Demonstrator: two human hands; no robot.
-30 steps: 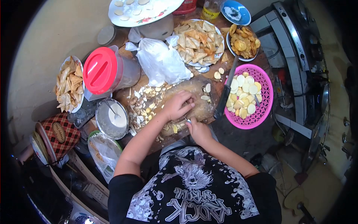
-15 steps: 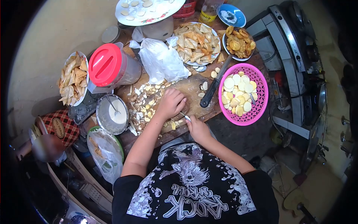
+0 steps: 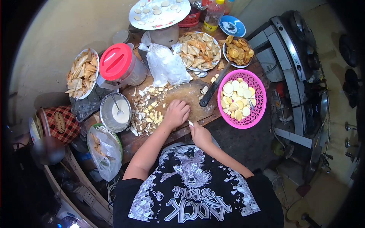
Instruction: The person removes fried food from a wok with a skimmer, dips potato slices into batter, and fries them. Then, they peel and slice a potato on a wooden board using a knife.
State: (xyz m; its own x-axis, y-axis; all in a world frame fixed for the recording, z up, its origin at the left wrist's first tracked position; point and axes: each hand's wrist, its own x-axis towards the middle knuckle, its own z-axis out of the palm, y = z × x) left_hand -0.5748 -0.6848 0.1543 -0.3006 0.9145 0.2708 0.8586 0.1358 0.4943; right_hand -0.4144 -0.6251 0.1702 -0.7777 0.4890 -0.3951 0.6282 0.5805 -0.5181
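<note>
My left hand rests on the near part of the wooden cutting board, its fingers curled down. Whatever is under them is hidden. Just to its right, at the board's near edge, my right hand is closed around a small knife with a white handle; its blade is hard to make out. Peelings and pale scraps cover the board's left side. A large knife with a black handle lies on the right side, its blade pointing away. Beside it, a pink basket holds pale yellow slices.
A bowl of white batter with a spoon, a red-lidded pitcher and a white plastic bag stand around the board. Farther back are plates of folded pastries and fried pieces. A stove stands right.
The view has shifted slightly. My left hand has drawn a little toward my body. The thin blade seen between my hands earlier is now mostly out of sight.
</note>
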